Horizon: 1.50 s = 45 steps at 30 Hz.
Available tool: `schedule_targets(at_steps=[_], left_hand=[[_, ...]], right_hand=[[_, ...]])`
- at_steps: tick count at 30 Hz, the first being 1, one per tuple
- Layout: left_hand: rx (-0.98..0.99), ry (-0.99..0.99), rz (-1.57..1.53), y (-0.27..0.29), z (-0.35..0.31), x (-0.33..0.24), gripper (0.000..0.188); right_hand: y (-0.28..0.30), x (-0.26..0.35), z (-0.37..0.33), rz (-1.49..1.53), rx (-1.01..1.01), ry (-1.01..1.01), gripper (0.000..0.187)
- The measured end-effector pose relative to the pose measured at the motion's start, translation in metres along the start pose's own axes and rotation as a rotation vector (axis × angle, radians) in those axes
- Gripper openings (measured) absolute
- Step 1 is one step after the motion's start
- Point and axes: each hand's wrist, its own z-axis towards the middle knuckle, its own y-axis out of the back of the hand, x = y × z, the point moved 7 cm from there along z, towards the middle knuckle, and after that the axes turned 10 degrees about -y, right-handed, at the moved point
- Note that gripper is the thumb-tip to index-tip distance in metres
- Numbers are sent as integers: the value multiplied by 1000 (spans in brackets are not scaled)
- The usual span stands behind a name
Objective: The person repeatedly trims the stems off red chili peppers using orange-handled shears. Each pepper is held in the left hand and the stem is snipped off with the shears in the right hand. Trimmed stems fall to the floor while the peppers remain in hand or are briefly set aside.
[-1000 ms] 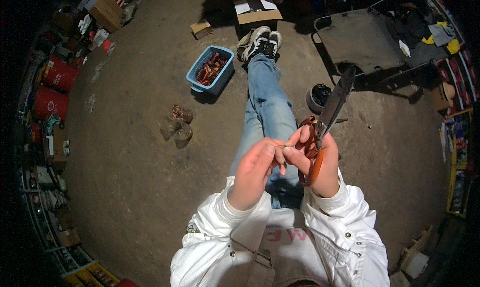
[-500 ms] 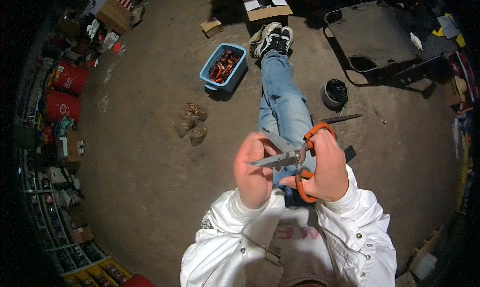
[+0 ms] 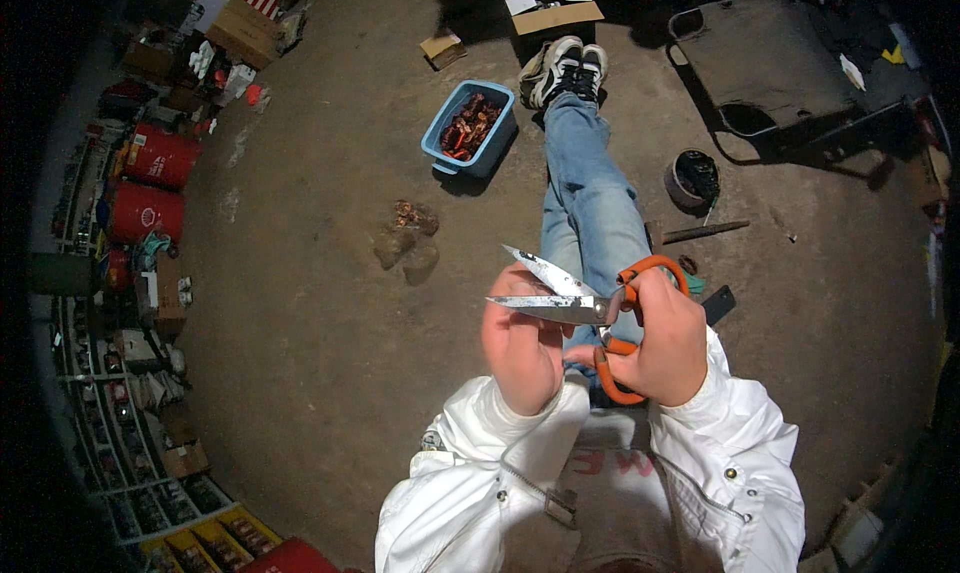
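So our right hand (image 3: 668, 333) has hold of the scissors (image 3: 600, 310), fingers wrapped in the upper orange loop and thumb seemingly poked through the lower one. We figure that split is what keeps the blades apart: one points to 9 o'clock, the other closer to 10. They're up over our lap, probably so everything sits right under our eyes.

Our left hand (image 3: 525, 343) is at 9 o'clock from the right one, fingers curled in behind the blades. Can't tell if that grip has anything small pinched in it, or whether the steel touches skin, because the blades hide part of it.

Our legs (image 3: 590, 188) stretch out to 12 o'clock, so the floor (image 3: 330, 373) stuff ends up on either side. At 11 there's a blue tub (image 3: 497, 138) with reddish-brown bits (image 3: 470, 128) in it; the high walls likely stop them scattering. Near it at 10, some lumpy bags (image 3: 395, 248) huddle together, maybe leaning for support. A dark bucket (image 3: 680, 195) stands at 1, a long dark bar (image 3: 705, 231) lies at 2, and a flat black slab (image 3: 718, 305), phone-like, sits at 3, likely parked handy for our right side.
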Motion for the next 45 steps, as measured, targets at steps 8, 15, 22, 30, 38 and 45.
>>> schedule_targets(at_steps=[8,15,22,30,38,45], left_hand=[[-44,22,94,0,-4,-2,17],[61,-58,-54,-11,-5,-8,14],[80,-89,9,-8,0,-8,13],[59,-123,-6,-7,-4,-6,11],[134,-284,177,-5,-1,-10,10],[-1,-137,154,-4,-9,-7,22]], right_hand=[[-3,-3,-3,-6,-33,27,62],[1,0,1,34,29,18,64],[4,8,6,-15,6,75,78],[3,7,7,-26,26,39,77],[1,6,5,-35,44,9,77],[-6,-1,3,23,36,6,75]])
